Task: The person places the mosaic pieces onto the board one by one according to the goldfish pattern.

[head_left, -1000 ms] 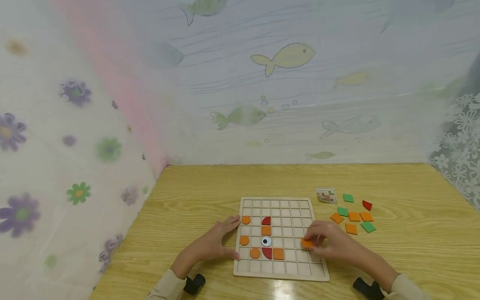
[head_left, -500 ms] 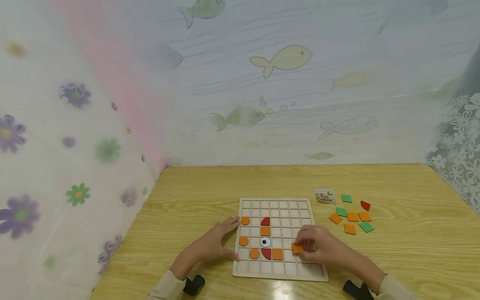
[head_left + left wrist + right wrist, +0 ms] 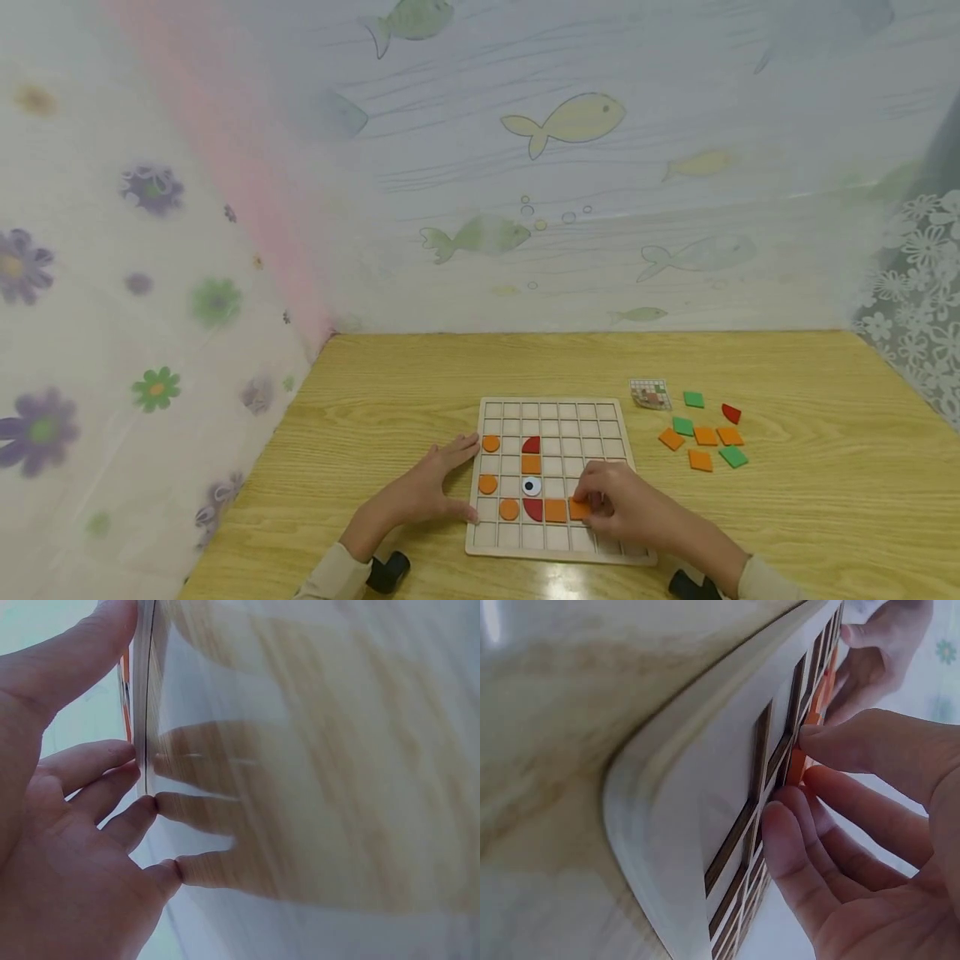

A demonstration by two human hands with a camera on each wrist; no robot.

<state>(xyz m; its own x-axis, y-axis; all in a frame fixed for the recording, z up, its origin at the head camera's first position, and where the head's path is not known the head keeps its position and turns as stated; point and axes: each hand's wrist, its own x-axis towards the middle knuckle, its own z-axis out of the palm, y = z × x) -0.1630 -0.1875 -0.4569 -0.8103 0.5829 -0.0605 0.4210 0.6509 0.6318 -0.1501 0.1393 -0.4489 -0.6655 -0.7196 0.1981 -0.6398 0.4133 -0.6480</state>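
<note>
A wooden grid board (image 3: 551,557) lies on the table in the head view. My right hand (image 3: 630,506) pinches an orange square tile (image 3: 577,510) between thumb and fingers, at the cell just right of another orange square (image 3: 555,511). In the right wrist view the tile (image 3: 797,766) shows at the grid's surface, partly covered by the thumb. On the board also sit two red quarter-circles (image 3: 532,446), an orange square (image 3: 531,464), a white eye disc (image 3: 531,486) and several orange discs (image 3: 509,509). My left hand (image 3: 423,487) touches the board's left edge with spread fingers, also seen in the left wrist view.
Right of the board lie loose orange squares (image 3: 701,460), green squares (image 3: 733,456) and a red quarter-circle (image 3: 731,413). A small printed pattern card (image 3: 650,394) lies by the board's upper right corner. Behind the wooden table (image 3: 405,375) hangs a fish-patterned sheet (image 3: 570,250).
My right hand has moved left across the board with the orange square tile, from the right-hand columns to beside the orange square in that row. The left hand has stayed at the edge.
</note>
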